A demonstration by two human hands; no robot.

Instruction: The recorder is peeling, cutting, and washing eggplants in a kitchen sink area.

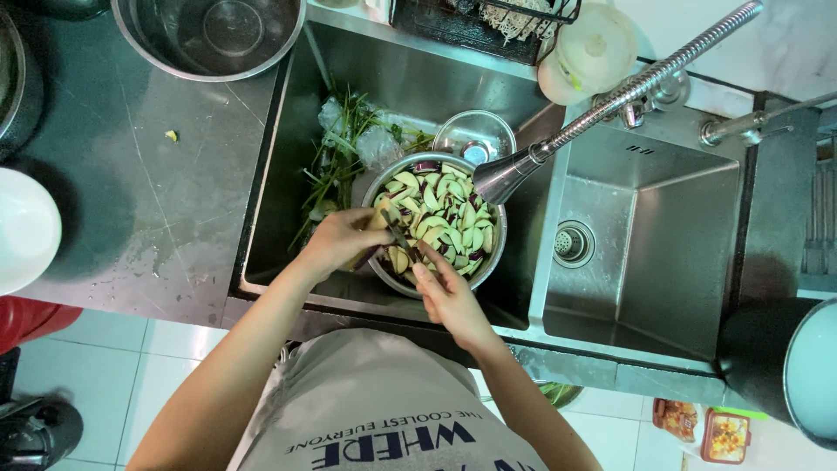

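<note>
A round metal bowl (491, 262) sits in the left sink basin, filled with eggplant slices (446, 215), pale with purple skin. My left hand (342, 240) holds a piece of eggplant at the bowl's near left rim. My right hand (449, 296) grips a knife (399, 234) whose dark blade points toward the left hand and meets the piece there. Both hands hover just over the bowl. The flexible faucet head (499, 181) hangs over the bowl's far right rim.
Green stalks and scraps (336, 161) lie in the left basin beside a small glass bowl (475, 135). The right basin (645, 244) has a drain. A large steel bowl (209, 35) stands on the wet counter (131, 192); a white bowl (26, 228) is at far left.
</note>
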